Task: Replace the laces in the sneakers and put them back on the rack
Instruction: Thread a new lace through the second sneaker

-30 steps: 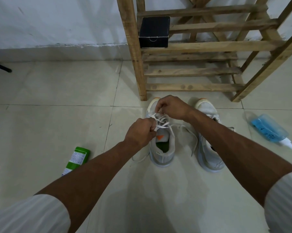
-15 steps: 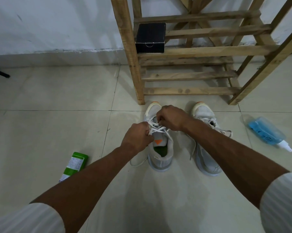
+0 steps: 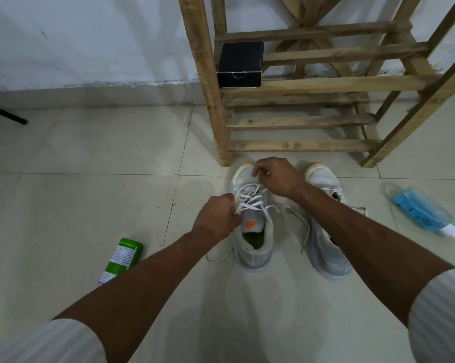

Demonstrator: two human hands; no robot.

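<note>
Logged left sneaker point(image 3: 252, 242) part-laced on floor, lace point(image 3: 250, 203) pinched by right hand point(image 3: 276, 176) far, gripped by left hand point(image 3: 217, 218) near; judged right sneaker point(image 3: 326, 255) and return to rack point(image 3: 299, 146) outstanding.

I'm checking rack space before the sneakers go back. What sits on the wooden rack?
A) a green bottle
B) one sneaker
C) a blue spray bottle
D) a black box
D: the black box rests on a slat at the wooden rack's left end.

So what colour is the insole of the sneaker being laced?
Green; the insole shows best in head view.
</note>
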